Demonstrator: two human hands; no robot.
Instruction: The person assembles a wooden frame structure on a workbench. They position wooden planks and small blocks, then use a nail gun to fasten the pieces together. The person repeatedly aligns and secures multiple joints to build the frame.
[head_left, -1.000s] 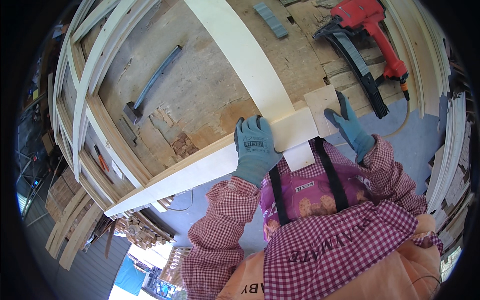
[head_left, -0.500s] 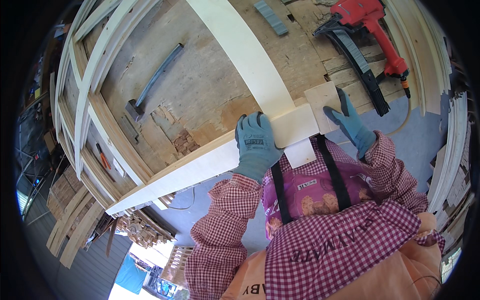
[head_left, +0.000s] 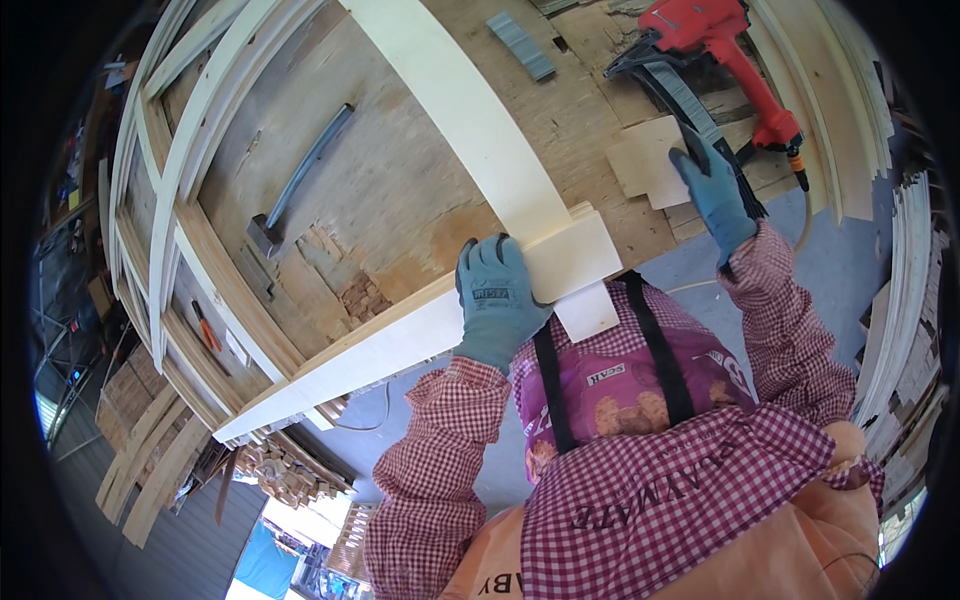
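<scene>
My left hand (head_left: 495, 300), in a blue-grey work glove, has its fingers curled over the edge of a long pale wooden rail (head_left: 400, 338). It grips the rail beside the joint where a wide curved white slat (head_left: 465, 120) meets it. A short pale board (head_left: 574, 258) lies across that joint, and a smaller pale piece (head_left: 588, 311) sticks out below it. My right hand (head_left: 716, 195), gloved alike, holds the right edge of a thin wooden panel (head_left: 645, 162) over the worktable, just below the nail gun. The fingertips' underside is hidden.
A red nail gun (head_left: 715, 30) with an air hose lies at the upper right. A strip of staples (head_left: 521, 46) rests on the wooden worktable (head_left: 400, 170). Inside the frame lies a hammer (head_left: 308, 165); orange-handled pliers (head_left: 207, 326) sit at the left among curved slats (head_left: 195, 120).
My right hand has carried the thin panel away from the joint, farther over the table toward the nail gun. My left hand keeps its grip on the rail. The whole view has shifted slightly.
</scene>
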